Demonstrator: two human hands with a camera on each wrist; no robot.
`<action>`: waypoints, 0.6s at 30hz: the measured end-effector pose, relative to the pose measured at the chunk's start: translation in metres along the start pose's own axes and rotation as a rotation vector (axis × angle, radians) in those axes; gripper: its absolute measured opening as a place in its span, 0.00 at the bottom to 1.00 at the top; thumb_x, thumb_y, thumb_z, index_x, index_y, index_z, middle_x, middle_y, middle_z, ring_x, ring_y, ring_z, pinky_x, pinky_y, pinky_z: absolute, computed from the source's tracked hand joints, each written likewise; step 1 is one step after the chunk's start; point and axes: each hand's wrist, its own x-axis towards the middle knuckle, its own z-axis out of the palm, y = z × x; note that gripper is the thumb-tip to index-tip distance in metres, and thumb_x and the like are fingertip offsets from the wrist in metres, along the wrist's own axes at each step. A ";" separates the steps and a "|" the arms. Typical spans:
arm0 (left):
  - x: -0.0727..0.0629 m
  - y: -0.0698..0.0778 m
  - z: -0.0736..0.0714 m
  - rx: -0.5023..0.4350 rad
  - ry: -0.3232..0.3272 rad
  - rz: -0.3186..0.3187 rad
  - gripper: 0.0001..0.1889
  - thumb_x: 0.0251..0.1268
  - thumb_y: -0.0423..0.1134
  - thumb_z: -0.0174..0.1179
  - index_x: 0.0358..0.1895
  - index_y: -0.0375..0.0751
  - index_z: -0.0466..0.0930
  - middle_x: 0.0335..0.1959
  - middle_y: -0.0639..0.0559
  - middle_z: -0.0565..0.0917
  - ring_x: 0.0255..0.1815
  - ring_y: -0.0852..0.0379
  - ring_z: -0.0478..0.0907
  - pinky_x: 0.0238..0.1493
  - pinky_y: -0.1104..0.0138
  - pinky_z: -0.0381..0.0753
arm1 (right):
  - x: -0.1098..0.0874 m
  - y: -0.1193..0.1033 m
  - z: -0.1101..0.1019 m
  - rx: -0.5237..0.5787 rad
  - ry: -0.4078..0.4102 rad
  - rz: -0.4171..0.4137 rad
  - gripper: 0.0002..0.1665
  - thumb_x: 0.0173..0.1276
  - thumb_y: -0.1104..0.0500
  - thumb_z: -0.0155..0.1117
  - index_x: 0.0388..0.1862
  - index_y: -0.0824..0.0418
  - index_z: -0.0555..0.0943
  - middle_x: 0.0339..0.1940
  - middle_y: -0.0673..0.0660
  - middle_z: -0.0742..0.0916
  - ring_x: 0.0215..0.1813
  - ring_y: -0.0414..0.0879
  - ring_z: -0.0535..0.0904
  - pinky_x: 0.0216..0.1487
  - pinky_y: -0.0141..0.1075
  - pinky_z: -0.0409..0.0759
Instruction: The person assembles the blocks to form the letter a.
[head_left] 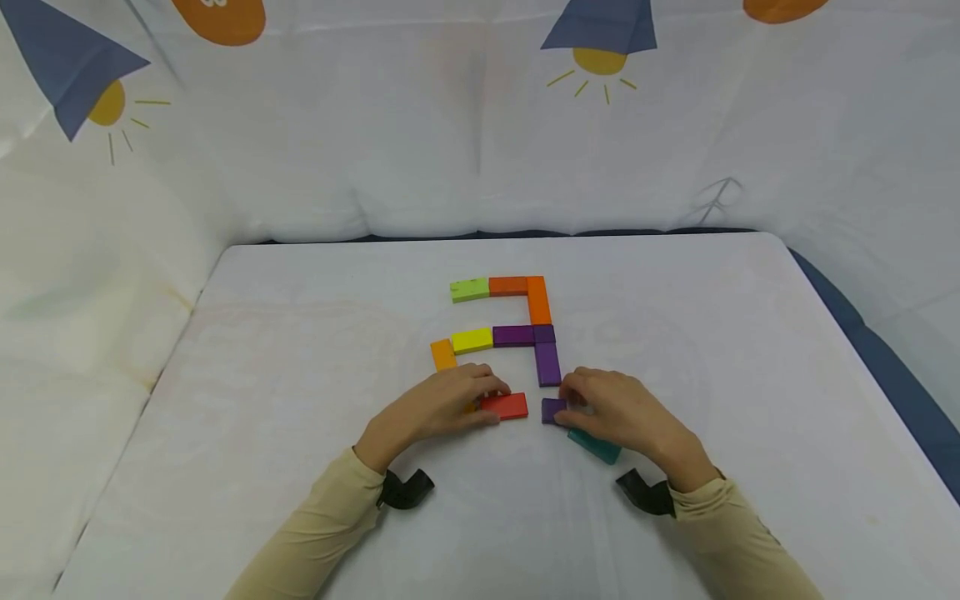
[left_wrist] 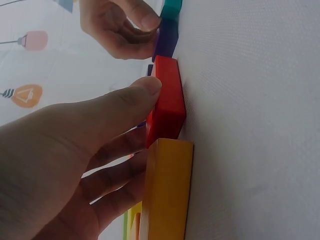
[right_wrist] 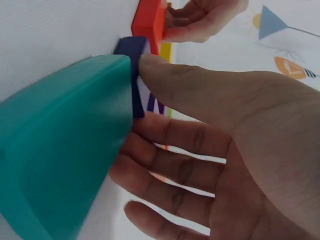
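My left hand (head_left: 438, 402) pinches a red block (head_left: 506, 407) between thumb and fingers, flat on the white table. In the left wrist view, an amber block (left_wrist: 167, 187) lies end to end with the red one. Across a small gap, my right hand (head_left: 626, 410) holds a short purple block (head_left: 552, 410) by its edges with thumb and forefinger. A teal block (head_left: 595, 447) lies slanted just below that hand, large and close in the right wrist view. Part of the amber block is hidden under my left hand in the head view.
Beyond the hands runs a line of blocks: lime green (head_left: 469, 290), orange (head_left: 538, 302), purple (head_left: 513, 336), another purple (head_left: 548, 365), yellow (head_left: 472, 341) and light orange (head_left: 442, 353). A white printed curtain (head_left: 375, 142) hangs behind the table's far edge.
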 end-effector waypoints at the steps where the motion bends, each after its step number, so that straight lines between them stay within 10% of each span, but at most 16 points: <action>1: 0.000 0.000 0.000 0.000 -0.001 -0.001 0.18 0.61 0.46 0.63 0.53 0.45 0.79 0.45 0.56 0.79 0.41 0.62 0.73 0.47 0.70 0.75 | 0.000 0.000 0.000 -0.004 0.003 0.000 0.16 0.57 0.49 0.70 0.38 0.58 0.81 0.28 0.46 0.80 0.31 0.39 0.74 0.35 0.32 0.77; 18: 0.000 -0.001 0.001 0.000 0.012 0.004 0.18 0.60 0.46 0.64 0.52 0.44 0.80 0.45 0.56 0.80 0.41 0.62 0.74 0.47 0.70 0.75 | -0.002 0.001 0.002 -0.006 -0.008 -0.009 0.18 0.57 0.49 0.71 0.40 0.58 0.80 0.29 0.47 0.79 0.31 0.39 0.73 0.35 0.33 0.77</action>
